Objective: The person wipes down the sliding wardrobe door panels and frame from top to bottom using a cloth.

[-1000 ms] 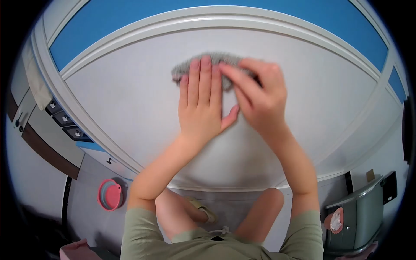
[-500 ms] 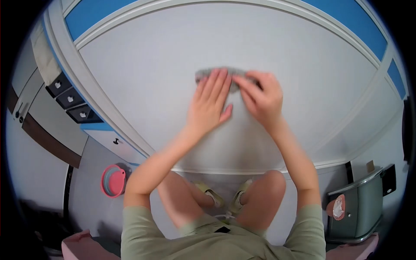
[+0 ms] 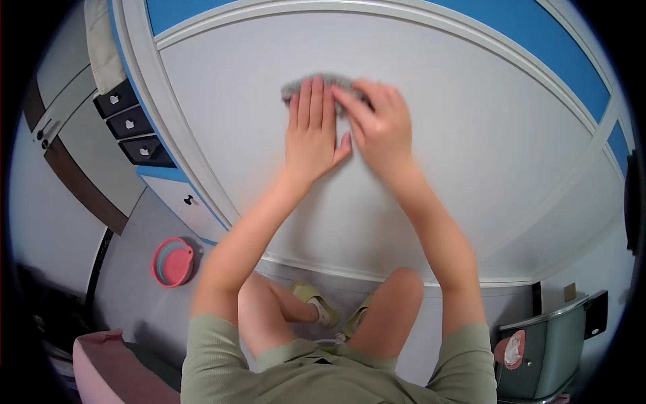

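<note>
A grey cloth (image 3: 292,88) lies against a large white panel (image 3: 471,148) in front of me. My left hand (image 3: 313,131) rests flat over the cloth, fingers stretched out and thumb apart, pressing it to the panel. Just to the right, my right hand (image 3: 383,128) has its fingers curled at the cloth's right end in a pinch. Both hands cover parts of the cloth, and its edges are slightly blurred.
Blue and white trim frames the panel. Dark drawers (image 3: 130,124) and a white drawer front (image 3: 178,198) stand left. On the floor is a pink and grey basin (image 3: 173,262). A dark green cabinet (image 3: 548,350) is at lower right, a pink padded object (image 3: 111,367) at lower left.
Both hands and the cloth have moved up and to the left across the panel. The camera view has shifted slightly. The left hand remains flat and the right still pinches.
</note>
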A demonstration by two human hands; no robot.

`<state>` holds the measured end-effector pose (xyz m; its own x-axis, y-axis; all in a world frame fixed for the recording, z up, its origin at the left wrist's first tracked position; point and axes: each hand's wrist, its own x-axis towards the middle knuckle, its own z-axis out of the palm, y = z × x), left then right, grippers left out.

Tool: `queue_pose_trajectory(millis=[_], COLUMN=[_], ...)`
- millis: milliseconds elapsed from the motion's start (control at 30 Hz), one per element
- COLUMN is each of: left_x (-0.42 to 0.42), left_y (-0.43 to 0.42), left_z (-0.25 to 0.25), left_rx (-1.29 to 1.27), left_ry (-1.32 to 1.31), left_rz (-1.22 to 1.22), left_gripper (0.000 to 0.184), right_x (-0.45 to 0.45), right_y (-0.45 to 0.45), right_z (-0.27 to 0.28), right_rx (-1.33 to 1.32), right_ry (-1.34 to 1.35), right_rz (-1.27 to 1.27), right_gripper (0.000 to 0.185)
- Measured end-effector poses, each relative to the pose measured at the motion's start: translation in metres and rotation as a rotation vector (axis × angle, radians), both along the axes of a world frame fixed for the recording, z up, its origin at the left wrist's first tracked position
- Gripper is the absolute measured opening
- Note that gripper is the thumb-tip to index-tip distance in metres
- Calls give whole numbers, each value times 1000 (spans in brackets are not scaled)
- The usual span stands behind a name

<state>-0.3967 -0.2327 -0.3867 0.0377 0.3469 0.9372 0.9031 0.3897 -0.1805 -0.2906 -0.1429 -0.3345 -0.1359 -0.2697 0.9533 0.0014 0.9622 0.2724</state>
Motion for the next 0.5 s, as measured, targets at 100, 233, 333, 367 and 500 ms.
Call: queue_pose_trajectory(millis=[100,233,333,367,500], left_x=[-2,2,-4,-7,-17], left_y=[-3,-16,-26,-28,-32], left_z=[-66,-115,-105,-93,-4], left_rx=[-33,-146,-209,-205,-126], left_ry=[-32,-56,-43,-45,30], left_rz=[-25,4,6,-11,-72], left_gripper=[79,80,78,78,75], right_x=[9,13,9,8,1], right_y=[-3,-6,-9,-10,-21], right_z=[-49,-88,-81,-74,-7], right_rx=[0,18,31,36,-50], right_ry=[-147,-245,-239,-232,-82], right_rz=[-10,-26,-64,-79,-102], right_gripper=[35,34,33,32,30])
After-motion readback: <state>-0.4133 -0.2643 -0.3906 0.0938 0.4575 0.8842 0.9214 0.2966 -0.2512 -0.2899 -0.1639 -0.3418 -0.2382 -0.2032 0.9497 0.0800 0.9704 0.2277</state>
